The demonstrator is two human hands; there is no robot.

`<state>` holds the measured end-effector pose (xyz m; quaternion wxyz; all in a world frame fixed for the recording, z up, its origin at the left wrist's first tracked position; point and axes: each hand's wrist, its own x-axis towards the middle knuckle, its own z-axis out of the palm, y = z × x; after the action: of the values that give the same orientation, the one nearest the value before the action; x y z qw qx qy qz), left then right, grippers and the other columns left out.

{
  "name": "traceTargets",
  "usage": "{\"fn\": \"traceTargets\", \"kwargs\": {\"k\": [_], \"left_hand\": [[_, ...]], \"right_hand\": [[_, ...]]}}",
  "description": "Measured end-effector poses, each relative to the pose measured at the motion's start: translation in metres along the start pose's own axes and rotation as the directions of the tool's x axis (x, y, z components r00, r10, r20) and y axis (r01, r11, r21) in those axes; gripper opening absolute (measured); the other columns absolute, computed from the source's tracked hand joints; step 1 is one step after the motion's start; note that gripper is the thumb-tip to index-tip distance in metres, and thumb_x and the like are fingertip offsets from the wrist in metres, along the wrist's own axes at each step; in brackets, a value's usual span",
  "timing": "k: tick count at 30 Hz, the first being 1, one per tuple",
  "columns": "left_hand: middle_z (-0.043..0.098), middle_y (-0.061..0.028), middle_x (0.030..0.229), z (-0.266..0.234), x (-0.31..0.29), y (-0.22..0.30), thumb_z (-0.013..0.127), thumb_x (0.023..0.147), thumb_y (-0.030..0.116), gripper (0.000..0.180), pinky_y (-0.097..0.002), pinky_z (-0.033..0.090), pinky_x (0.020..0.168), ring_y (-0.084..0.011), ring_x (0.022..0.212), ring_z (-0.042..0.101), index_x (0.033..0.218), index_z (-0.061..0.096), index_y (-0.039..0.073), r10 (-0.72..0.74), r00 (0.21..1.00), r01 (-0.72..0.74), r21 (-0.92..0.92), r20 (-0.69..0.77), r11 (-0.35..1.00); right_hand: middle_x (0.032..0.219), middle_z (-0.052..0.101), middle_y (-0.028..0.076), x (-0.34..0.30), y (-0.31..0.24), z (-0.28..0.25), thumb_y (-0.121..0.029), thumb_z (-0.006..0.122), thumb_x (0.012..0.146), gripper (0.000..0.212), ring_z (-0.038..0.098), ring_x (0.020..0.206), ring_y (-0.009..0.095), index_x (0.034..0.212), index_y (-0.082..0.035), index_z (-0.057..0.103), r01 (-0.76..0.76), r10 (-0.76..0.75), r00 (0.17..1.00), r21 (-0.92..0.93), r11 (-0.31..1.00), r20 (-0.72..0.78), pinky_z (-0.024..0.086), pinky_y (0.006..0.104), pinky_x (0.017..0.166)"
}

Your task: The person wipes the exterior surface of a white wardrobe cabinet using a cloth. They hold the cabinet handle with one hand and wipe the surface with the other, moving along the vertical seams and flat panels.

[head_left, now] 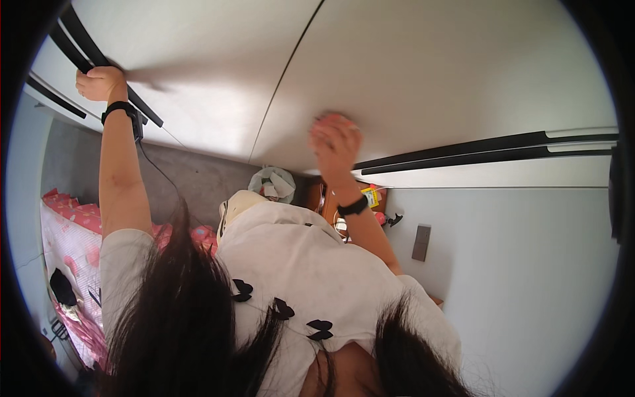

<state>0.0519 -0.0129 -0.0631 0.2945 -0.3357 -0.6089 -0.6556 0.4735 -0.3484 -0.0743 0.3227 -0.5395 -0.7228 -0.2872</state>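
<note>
High on the left, my left hand (102, 83) is closed round a long black door handle (144, 107) on a white wardrobe door (205, 86). My right hand (338, 149), slightly smeared by motion, is against the neighbouring white door (450, 73). Under its fingers shows a pink cloth (329, 119), pressed to the panel; most of it is covered by the hand, and its exact shape cannot be made out. Both wrists wear black bands, and a thin cable hangs from the left one.
More black handles (483, 149) run along the right door's edge. A bin with a pale bag (272, 184) stands on the grey floor (175, 178), beside a brown cabinet (317, 197) with small items. A pink-covered bed (73, 245) is at left, a wall switch (421, 243) at right.
</note>
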Motion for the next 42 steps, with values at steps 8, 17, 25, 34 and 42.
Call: {"fn": "traceTargets", "kwargs": {"k": [8, 17, 25, 34, 42], "left_hand": [[0.06, -0.0239, 0.096, -0.007, -0.004, 0.003, 0.028, 0.089, 0.032, 0.049, -0.0532, 0.042, 0.08, -0.0433, 0.089, 0.053, 0.101, 0.058, -0.005, 0.011, 1.0, -0.011, 0.014, 0.02, 1.0], [0.06, -0.0234, 0.097, -0.012, 0.0, 0.003, 0.03, 0.087, 0.031, 0.047, -0.0532, 0.041, 0.079, -0.0432, 0.089, 0.053, 0.103, 0.058, -0.003, -0.008, 1.0, 0.008, 0.003, 0.022, 1.0], [0.059, -0.0245, 0.108, -0.004, -0.004, 0.001, 0.032, 0.091, 0.033, 0.048, -0.0547, 0.04, 0.087, -0.0447, 0.099, 0.053, 0.11, 0.058, -0.004, -0.053, 0.998, 0.056, -0.087, 0.037, 0.995], [0.057, -0.026, 0.112, -0.002, -0.001, -0.011, 0.026, 0.099, 0.036, 0.053, -0.0546, 0.041, 0.089, -0.0453, 0.102, 0.053, 0.115, 0.054, -0.006, 0.04, 0.995, -0.034, -0.064, 0.091, 0.997], [0.055, -0.025, 0.117, -0.013, -0.012, -0.011, 0.022, 0.1, 0.036, 0.055, -0.0515, 0.041, 0.095, -0.0424, 0.109, 0.052, 0.119, 0.053, -0.006, -0.027, 0.982, 0.024, 0.018, 0.188, 1.0]], "right_hand": [[0.102, 0.06, -0.003, 0.008, -0.009, 0.031, -0.015, 0.065, 0.072, 0.01, 0.056, 0.104, 0.017, 0.082, -0.017, 0.063, 0.128, -0.128, 0.991, 0.0, 0.992, 0.035, 0.039, 0.0414, 0.09], [0.1, 0.058, 0.0, -0.095, 0.077, -0.057, -0.008, 0.071, 0.062, 0.021, 0.05, 0.108, 0.026, 0.08, -0.018, 0.068, -0.315, 0.317, 0.948, -0.266, 0.911, -0.037, 0.038, 0.0436, 0.094], [0.1, 0.056, 0.004, -0.107, 0.079, -0.06, -0.007, 0.066, 0.065, 0.014, 0.048, 0.106, 0.031, 0.078, -0.014, 0.066, -0.453, 0.489, 0.872, -0.361, 0.815, 0.011, 0.037, 0.0475, 0.093], [0.098, 0.058, 0.006, -0.085, 0.07, -0.086, -0.003, 0.062, 0.064, 0.016, 0.051, 0.104, 0.031, 0.076, -0.012, 0.066, -0.566, 0.542, 0.824, -0.266, 0.78, -0.165, 0.04, 0.0442, 0.09], [0.095, 0.06, 0.005, -0.042, 0.081, -0.169, 0.009, 0.06, 0.059, 0.027, 0.056, 0.097, 0.027, 0.077, -0.01, 0.068, -0.674, 0.521, 0.703, -0.219, 0.705, -0.484, 0.044, 0.0384, 0.084]]}}
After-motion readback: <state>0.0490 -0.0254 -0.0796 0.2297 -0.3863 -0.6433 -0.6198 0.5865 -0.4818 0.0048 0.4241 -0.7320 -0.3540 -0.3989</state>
